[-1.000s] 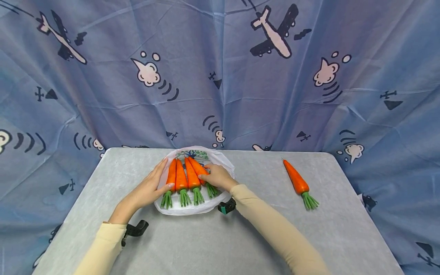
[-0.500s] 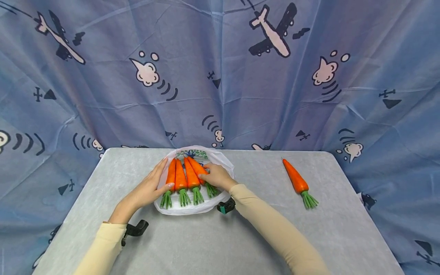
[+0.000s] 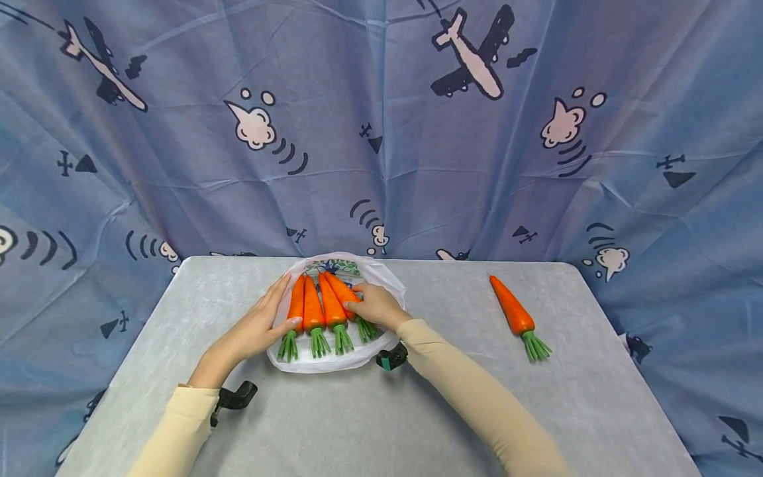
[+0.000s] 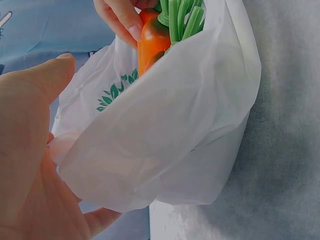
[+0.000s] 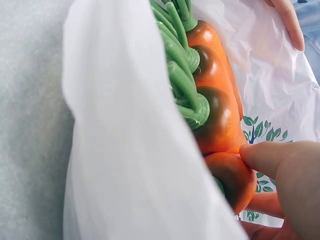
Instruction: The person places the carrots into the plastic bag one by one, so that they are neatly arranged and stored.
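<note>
Several orange carrots with green stalks lie side by side in a white plastic bag, its mouth spread around them. My right hand grips the rightmost carrot; the right wrist view shows the thumb on one side and fingers on the other, partly hidden by the bag. My left hand rests along the left side of the bag with fingers extended. In the left wrist view, the bag wall stands between its thumb and fingers, the thumb apart from the plastic.
A single carrot lies on the grey table to the right, outside the bag. A blue curtain printed with aeroplanes hangs behind the table's far edge. Black wrist mounts sit beneath both wrists.
</note>
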Tool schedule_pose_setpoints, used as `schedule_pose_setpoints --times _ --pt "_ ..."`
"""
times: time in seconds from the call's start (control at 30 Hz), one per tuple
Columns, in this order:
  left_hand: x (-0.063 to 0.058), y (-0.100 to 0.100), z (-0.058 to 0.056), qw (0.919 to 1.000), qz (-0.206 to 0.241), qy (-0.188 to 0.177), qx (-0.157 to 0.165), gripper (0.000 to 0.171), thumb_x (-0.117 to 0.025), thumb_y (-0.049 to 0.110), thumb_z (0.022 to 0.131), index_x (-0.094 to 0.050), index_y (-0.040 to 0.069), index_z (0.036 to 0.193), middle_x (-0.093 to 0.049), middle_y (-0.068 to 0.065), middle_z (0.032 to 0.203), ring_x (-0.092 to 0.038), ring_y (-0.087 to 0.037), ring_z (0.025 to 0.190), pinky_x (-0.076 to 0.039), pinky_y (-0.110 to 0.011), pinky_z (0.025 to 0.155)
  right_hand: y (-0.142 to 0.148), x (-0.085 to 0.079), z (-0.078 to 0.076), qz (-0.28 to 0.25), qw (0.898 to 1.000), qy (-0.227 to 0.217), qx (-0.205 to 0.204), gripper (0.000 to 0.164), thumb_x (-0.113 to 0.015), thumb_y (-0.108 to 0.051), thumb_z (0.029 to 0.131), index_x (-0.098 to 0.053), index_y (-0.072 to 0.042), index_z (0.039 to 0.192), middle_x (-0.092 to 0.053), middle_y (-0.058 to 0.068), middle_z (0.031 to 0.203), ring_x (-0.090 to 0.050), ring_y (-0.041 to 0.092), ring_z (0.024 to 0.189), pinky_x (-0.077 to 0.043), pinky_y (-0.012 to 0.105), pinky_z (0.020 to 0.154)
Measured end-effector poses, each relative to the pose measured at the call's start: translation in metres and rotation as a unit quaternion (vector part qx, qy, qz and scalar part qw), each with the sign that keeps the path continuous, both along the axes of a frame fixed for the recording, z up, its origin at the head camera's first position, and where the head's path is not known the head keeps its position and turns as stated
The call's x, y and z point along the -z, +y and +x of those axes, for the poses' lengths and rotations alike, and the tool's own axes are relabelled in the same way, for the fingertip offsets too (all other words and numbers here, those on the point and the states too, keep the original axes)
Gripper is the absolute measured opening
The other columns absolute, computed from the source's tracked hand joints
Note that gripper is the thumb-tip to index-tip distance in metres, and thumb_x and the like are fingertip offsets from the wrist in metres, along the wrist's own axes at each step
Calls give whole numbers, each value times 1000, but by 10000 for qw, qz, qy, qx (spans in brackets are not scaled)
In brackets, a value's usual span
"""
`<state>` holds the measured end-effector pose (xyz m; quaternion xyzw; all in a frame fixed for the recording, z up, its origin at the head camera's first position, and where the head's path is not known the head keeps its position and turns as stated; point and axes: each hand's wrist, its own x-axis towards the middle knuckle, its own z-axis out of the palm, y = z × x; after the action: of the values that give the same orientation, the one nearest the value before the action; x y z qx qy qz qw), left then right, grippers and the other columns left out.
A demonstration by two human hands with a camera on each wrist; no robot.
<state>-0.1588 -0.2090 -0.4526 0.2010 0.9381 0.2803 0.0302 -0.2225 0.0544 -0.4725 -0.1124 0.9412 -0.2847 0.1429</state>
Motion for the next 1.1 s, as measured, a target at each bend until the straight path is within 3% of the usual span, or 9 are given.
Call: schedule_pose_setpoints --times 0.53,0.67,0.8,0.9,0.97,1.1 --pt "0 -1 1 10000 26 12 -24 89 -57 42 99 0 14 161 -10 -21 166 -17 -44 152 -20 -62 122 7 -2 0 -84 9996 259 -96 55 -66 -37 92 -59 -6 136 -63 11 137 -59 29 128 -47 44 110" --pt "0 -1 1 10000 34 -3 -29 89 -57 43 99 0 14 161 -10 -21 166 -17 -44 152 -20 -62 121 10 -7 1 -161 9995 226 -135 55 -66 -37 92 -58 -6 137 -64 11 136 -64 27 119 -49 42 106" --pt "0 -1 1 10000 34 0 -27 89 -57 43 99 0 14 161 -10 -21 166 -17 -43 152 -20 -61 122 14 -14 3 -240 9994 172 -156 55 -65 -35 92 -56 -7 139 -74 12 114 -70 20 86 -57 35 85" --pt "1 -1 0 10000 37 -1 -23 89 -57 43 99 0 15 161 -9 -20 167 -16 -43 152 -20 -61 122 19 -21 4 -424 9990 81 -104 55 -65 -32 92 -56 -7 140 -74 11 89 -65 15 62 -54 28 62" --pt "1 -2 0 10000 37 4 -19 89 -57 43 99 0 15 161 -9 -19 167 -16 -42 152 -20 -61 122 22 -24 4 -559 9984 27 -61 55 -65 -31 92 -55 -6 141 -70 9 78 -61 13 55 -49 24 54" --pt "0 -2 0 10000 33 -3 -22 89 -57 43 99 0 15 161 -9 -19 167 -16 -42 153 -20 -61 122 29 -30 5 -687 9976 58 -42 55 -64 -33 94 -54 -6 141 -66 7 73 -58 12 54 -46 22 51"
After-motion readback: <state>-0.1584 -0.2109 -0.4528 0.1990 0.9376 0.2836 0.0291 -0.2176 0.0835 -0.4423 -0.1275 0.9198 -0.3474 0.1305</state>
